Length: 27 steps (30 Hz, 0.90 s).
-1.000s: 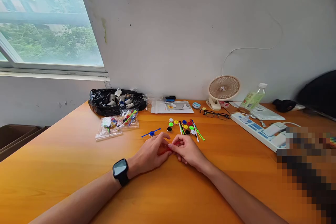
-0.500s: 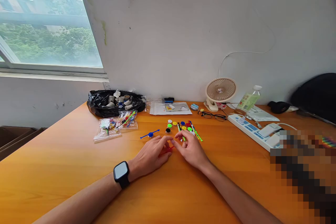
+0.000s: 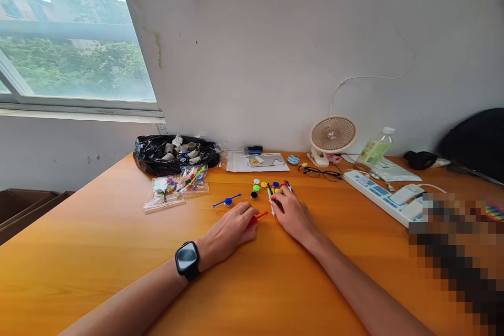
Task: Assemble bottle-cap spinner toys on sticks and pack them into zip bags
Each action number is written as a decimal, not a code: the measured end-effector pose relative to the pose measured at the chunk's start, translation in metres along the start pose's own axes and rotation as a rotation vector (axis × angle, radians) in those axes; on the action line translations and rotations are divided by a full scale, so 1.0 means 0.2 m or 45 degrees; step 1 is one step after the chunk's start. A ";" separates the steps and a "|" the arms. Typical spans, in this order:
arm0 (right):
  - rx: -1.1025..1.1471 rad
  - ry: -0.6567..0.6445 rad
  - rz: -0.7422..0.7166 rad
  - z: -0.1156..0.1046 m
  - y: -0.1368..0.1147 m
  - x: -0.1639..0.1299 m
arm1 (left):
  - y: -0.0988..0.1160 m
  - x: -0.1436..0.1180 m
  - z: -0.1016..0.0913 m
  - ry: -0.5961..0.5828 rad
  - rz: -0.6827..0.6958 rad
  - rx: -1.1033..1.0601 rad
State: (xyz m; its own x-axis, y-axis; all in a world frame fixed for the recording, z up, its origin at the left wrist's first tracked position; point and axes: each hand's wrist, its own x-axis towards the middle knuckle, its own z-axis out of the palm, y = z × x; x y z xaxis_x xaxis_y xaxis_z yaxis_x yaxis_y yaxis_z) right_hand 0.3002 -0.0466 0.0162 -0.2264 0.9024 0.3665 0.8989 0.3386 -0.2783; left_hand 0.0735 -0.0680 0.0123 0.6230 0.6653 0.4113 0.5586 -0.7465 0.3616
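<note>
My left hand [image 3: 235, 223] rests on the wooden table with its fingers closed around a red plastic arrow [image 3: 263, 214], whose tip sticks out to the right. My right hand [image 3: 293, 212] reaches over a small pile of coloured arrows and discs, fingers bent and apart. Beside its thumb lies a white arrow [image 3: 271, 203]; the fingertips partly hide the pile. A blue arrow with a round blue centre [image 3: 228, 201] lies beyond my left hand. Small round pieces stand between the hands, among them a black one [image 3: 254, 195], a green one [image 3: 256, 187] and a white one [image 3: 256, 181].
Clear bags of coloured parts [image 3: 164, 194] and a black plastic bag [image 3: 151, 160] of cardboard-like rolls lie at the back left. Behind the pile are glasses [image 3: 321, 173], a clip fan [image 3: 333, 135] and a tin [image 3: 293, 159]. A power strip [image 3: 378, 197] and a bottle [image 3: 376, 149] are right.
My right hand has moved away from my left fingertips, rightward and over the pile. The red arrow's tip now shows beyond my left hand, which keeps hold of it.
</note>
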 end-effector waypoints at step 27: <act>0.169 0.072 -0.035 -0.02 -0.06 -0.02 | 0.03 -0.06 -0.04 -0.063 0.016 -0.177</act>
State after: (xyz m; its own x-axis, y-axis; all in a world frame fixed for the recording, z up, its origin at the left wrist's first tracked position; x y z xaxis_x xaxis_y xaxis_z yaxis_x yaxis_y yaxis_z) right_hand 0.2912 -0.0564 0.0219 -0.2253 0.8770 0.4243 0.8344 0.3986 -0.3808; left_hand 0.0646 -0.0817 0.0170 0.6575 0.6530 0.3759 0.4718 -0.7458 0.4704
